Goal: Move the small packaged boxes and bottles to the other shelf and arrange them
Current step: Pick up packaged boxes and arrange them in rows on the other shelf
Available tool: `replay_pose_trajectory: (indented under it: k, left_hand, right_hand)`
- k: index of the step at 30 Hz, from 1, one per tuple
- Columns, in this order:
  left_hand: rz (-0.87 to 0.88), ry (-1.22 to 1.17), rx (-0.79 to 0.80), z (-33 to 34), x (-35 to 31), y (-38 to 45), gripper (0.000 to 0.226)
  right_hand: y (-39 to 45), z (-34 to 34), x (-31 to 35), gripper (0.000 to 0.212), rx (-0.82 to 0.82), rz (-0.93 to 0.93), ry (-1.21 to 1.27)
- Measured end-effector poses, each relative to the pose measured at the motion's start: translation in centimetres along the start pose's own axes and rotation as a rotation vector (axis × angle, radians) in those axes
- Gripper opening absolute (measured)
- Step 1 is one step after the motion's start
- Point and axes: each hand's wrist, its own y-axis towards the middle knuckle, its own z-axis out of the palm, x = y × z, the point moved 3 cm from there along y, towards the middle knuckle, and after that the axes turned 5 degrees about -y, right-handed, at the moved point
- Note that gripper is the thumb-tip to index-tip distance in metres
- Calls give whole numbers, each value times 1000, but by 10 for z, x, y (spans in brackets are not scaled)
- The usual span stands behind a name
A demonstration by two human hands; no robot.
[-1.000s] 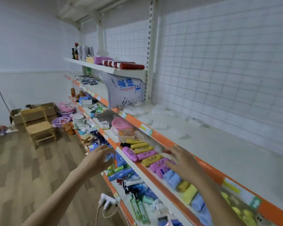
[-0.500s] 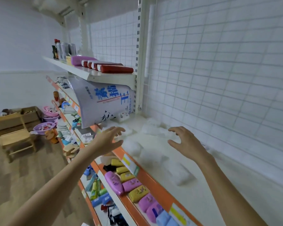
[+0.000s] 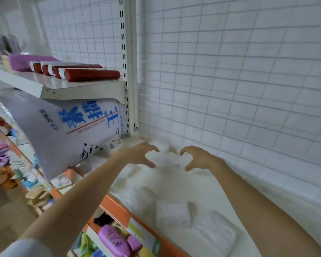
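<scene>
Both my hands reach over the white shelf (image 3: 220, 184) toward its far corner. My left hand (image 3: 139, 153) and my right hand (image 3: 198, 157) face each other with fingers spread and curved, a small white packet (image 3: 165, 160) lying between them. Neither hand holds anything. More white packets lie nearer on the shelf, one (image 3: 172, 213) in the middle and a larger one (image 3: 214, 231) to its right. On the shelf below, a purple package (image 3: 114, 242) and other coloured packages show at the bottom edge.
A large white sack with blue characters (image 3: 69, 130) leans at the left, under an upper shelf (image 3: 50, 86) carrying red tubes (image 3: 91, 74) and a purple pack (image 3: 28, 61). A wire grid wall (image 3: 230, 80) backs the shelf. The shelf front is orange (image 3: 119, 210).
Both hands rose from the coloured packages on the lower shelf and reached forward over the white shelf toward the back corner. The view came closer and turned right.
</scene>
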Motion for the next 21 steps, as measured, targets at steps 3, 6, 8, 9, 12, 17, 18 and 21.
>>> replay_pose_trajectory:
  k: [3,6,8,9,12,17,18,21]
  left_hand:
    - [73,85,159,15,11,19,80]
    - [155,12,169,17,23,32,77]
    - [213,-27,158,16,30,40,71]
    - [242,-46,147,15,31,43,68]
    - [320,-85,100,16,38,48,64]
    - [453,-6,47,14,50,53,61]
    - [466,-1,40,12,51,52,58]
    - [454,-156,33,2,54,51,31]
  right_hand:
    - [9,5,2,55,75,61,-90]
    - [14,10,4,46,79,97,-54]
    - [16,12,9,43,33,104,-28]
    - [16,13,11,42,8,113,-32]
    - [13,17,19,39,-60,146,-36]
    - [-1,26,27,39,-138,219,-25]
    - [-5,28,28,38,-142,227,-23]
    - [-18,26,32,31,-196,233,67]
